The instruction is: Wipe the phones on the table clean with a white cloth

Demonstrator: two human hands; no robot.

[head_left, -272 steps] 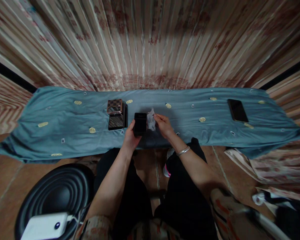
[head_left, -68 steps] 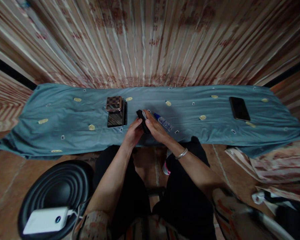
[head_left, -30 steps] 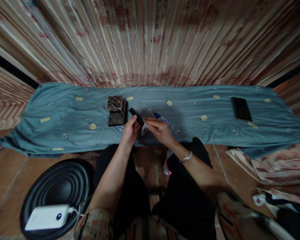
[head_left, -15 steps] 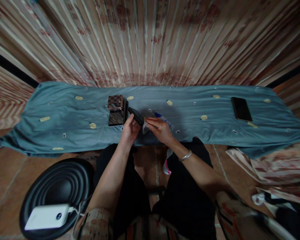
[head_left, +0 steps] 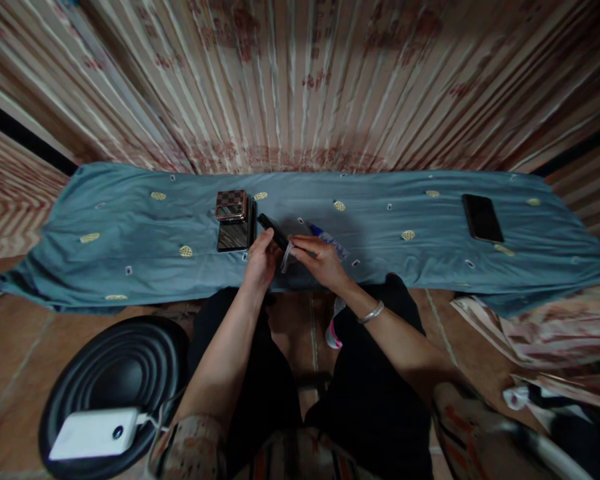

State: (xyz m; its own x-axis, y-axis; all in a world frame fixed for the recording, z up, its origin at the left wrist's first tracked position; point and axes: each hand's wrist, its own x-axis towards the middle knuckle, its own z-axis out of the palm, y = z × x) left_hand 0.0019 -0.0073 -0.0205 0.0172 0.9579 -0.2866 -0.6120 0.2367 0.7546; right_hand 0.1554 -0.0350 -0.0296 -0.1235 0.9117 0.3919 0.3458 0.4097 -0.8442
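In the head view, my left hand [head_left: 261,257] is closed around a slim black phone [head_left: 274,231], tilted so that it shows nearly edge-on. My right hand [head_left: 323,260] pinches a thin whitish wipe [head_left: 287,256] against the phone's near right end. Just behind the right fingers lies a blue and clear plastic packet [head_left: 329,239], partly covered by that hand. To the left of the left hand, a small brown checkered case [head_left: 231,204] rests on top of dark glossy flat devices [head_left: 233,236].
A blue-green patterned cloth [head_left: 370,193] covers the long narrow table. Another black phone [head_left: 483,218] lies toward its right end. Pleated curtains [head_left: 300,87] hang behind. On the floor at left, a white power bank [head_left: 95,433] with a cable sits on a black round stool [head_left: 115,347].
The phone in my left hand has turned from showing its flat face to nearly edge-on. The wipe has shifted slightly down and left at its near end.
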